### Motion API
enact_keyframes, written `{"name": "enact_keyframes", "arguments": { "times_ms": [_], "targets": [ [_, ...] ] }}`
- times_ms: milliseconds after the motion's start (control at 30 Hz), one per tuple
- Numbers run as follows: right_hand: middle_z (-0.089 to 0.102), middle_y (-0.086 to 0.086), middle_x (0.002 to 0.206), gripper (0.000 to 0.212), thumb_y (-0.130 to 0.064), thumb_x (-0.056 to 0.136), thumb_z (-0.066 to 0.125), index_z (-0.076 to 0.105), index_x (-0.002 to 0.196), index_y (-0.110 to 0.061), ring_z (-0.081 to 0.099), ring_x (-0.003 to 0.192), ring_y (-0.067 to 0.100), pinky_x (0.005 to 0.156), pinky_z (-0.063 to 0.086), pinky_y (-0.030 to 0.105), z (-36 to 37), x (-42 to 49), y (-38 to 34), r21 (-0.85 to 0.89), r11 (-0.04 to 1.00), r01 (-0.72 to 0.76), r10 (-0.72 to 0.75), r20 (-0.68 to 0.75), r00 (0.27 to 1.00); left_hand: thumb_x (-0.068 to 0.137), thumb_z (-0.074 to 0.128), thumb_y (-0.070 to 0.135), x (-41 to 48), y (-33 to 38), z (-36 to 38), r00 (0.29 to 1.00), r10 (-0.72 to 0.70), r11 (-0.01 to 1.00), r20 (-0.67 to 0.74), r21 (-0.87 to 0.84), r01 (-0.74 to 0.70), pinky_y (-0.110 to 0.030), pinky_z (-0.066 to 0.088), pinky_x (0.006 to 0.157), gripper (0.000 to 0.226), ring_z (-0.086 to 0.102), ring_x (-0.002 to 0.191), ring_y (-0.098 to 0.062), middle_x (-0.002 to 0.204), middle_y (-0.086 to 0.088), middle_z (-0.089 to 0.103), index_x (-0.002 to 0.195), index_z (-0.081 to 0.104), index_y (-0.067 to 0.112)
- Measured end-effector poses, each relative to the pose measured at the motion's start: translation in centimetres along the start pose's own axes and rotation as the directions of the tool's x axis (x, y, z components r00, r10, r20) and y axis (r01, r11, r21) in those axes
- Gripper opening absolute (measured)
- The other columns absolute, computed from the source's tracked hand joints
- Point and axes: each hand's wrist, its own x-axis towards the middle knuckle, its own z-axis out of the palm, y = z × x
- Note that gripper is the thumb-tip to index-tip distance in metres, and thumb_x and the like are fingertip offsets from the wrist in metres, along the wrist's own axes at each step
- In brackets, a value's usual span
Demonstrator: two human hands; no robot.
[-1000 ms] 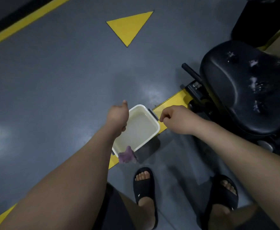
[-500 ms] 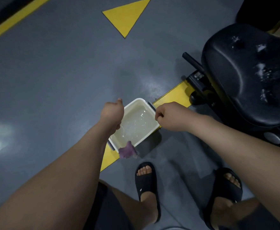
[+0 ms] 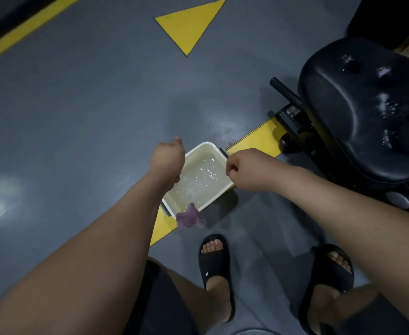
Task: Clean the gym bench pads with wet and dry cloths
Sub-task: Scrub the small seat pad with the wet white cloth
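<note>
A white basin (image 3: 207, 144) holding rippling water is between my hands, over a yellow floor stripe. My left hand (image 3: 167, 157) grips its left rim with the thumb sticking up. My right hand (image 3: 244, 169) is curled in a fist round the grey handle at the right rim. A purple cloth (image 3: 189, 217) hangs over the basin's near corner. The black bench pad (image 3: 363, 117), at the right, has wet patches on its surface.
The grey floor carries a yellow triangle (image 3: 189, 22) ahead and a yellow stripe (image 3: 254, 139) running under the basin. The bench's black frame and lever (image 3: 285, 91) stick out left of the pad. My feet in black sandals (image 3: 214, 264) stand just behind the basin.
The water in the basin was calm and now ripples. Both hands keep their grip on the basin, which has shifted slightly.
</note>
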Motion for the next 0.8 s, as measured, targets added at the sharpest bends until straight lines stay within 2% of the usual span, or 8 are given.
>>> {"name": "enact_keyframes", "arguments": {
  "times_ms": [100, 367, 467, 500, 567, 633, 700, 800],
  "targets": [
    [0.071, 0.006, 0.107, 0.026, -0.019, 0.094, 0.047, 0.071, 0.103, -0.015, 0.062, 0.099, 0.025, 0.086, 0.055, 0.036, -0.2, -0.2, -0.1, -0.01, 1.0, 0.0, 0.0, -0.008, 1.0, 0.1, 0.041, 0.046, -0.3, 0.3, -0.1, 1.0, 0.004, 1.0, -0.014, 0.005, -0.004, -0.027, 0.033, 0.051, 0.041, 0.038, 0.039, -0.023, 0.058, -0.007, 0.038, 0.079, 0.04, 0.011],
    [0.07, 0.005, 0.109, 0.027, -0.019, 0.095, 0.046, 0.071, 0.106, -0.016, 0.062, 0.101, 0.024, 0.086, 0.054, 0.034, -0.8, -1.1, -0.4, -0.035, 0.999, 0.008, -0.009, -0.01, 1.0, 0.1, 0.043, 0.048, -0.4, 0.7, -0.4, 0.996, 0.052, 0.991, -0.075, -0.119, -0.061, -0.025, 0.033, 0.048, 0.049, 0.036, 0.043, -0.024, 0.059, -0.006, 0.037, 0.066, 0.037, 0.013],
    [0.069, 0.003, 0.108, 0.026, -0.02, 0.095, 0.046, 0.07, 0.103, -0.018, 0.061, 0.098, 0.023, 0.077, 0.052, 0.03, -1.1, -1.8, -0.3, -0.034, 0.999, -0.007, 0.007, 0.005, 1.0, 0.099, 0.05, 0.057, -0.4, -0.8, -0.9, 0.998, 0.061, 0.996, 0.03, 0.056, -0.062, -0.026, 0.05, 0.052, 0.05, 0.055, 0.06, -0.025, 0.074, -0.008, 0.051, 0.081, 0.051, 0.009],
    [0.069, 0.002, 0.107, 0.026, -0.019, 0.094, 0.046, 0.071, 0.103, -0.018, 0.061, 0.097, 0.022, 0.073, 0.049, 0.028, -1.3, -2.1, -0.3, -0.041, 0.999, -0.009, 0.01, 0.016, 1.0, 0.096, 0.057, 0.054, -0.5, -1.1, -1.0, 0.993, 0.078, 0.994, 0.084, 0.073, -0.085, -0.025, 0.05, 0.053, 0.046, 0.055, 0.062, -0.022, 0.077, -0.008, 0.052, 0.09, 0.05, 0.009],
    [0.069, 0.001, 0.105, 0.026, -0.018, 0.093, 0.046, 0.071, 0.101, -0.018, 0.061, 0.095, 0.021, 0.069, 0.046, 0.027, -1.8, -2.9, -0.3, -0.057, 0.998, -0.016, 0.018, 0.027, 0.999, 0.093, 0.065, 0.037, -0.8, -0.9, -1.0, 0.981, 0.113, 0.993, 0.156, -0.037, -0.109, -0.028, 0.049, 0.059, 0.037, 0.051, 0.059, -0.017, 0.079, -0.007, 0.05, 0.104, 0.042, 0.01],
    [0.068, 0.001, 0.105, 0.026, -0.017, 0.093, 0.045, 0.07, 0.1, -0.018, 0.061, 0.094, 0.021, 0.073, 0.05, 0.028, -2.5, -3.9, -0.3, -0.058, 0.998, -0.033, 0.034, 0.022, 0.999, 0.1, 0.055, 0.019, -1.8, 0.2, -1.1, 0.974, 0.127, 0.985, 0.188, -0.136, -0.102, -0.036, 0.053, 0.074, 0.022, 0.054, 0.067, -0.019, 0.086, -0.011, 0.053, 0.113, 0.039, 0.01],
    [0.068, 0.003, 0.107, 0.027, -0.018, 0.095, 0.045, 0.07, 0.103, -0.017, 0.062, 0.096, 0.022, 0.079, 0.053, 0.03, -3.4, -5.2, -0.5, -0.052, 0.998, -0.044, 0.044, -0.002, 0.999, 0.1, 0.044, 0.009, -2.9, 1.1, -1.4, 0.961, 0.16, 0.977, 0.225, -0.178, -0.121, -0.039, 0.055, 0.081, 0.008, 0.06, 0.069, -0.022, 0.084, -0.018, 0.058, 0.104, 0.05, 0.004],
    [0.07, 0.006, 0.109, 0.029, -0.019, 0.097, 0.044, 0.07, 0.108, -0.013, 0.063, 0.1, 0.025, 0.087, 0.055, 0.036, -4.8, -7.3, -0.9, -0.045, 0.998, -0.047, 0.045, -0.048, 0.998, 0.09, 0.042, 0.007, -5.0, 2.4, -2.1, 0.945, 0.153, 0.969, 0.29, -0.233, -0.085, -0.038, 0.055, 0.079, 0.023, 0.066, 0.073, -0.024, 0.082, -0.02, 0.068, 0.09, 0.063, -0.001]
  ]
}}
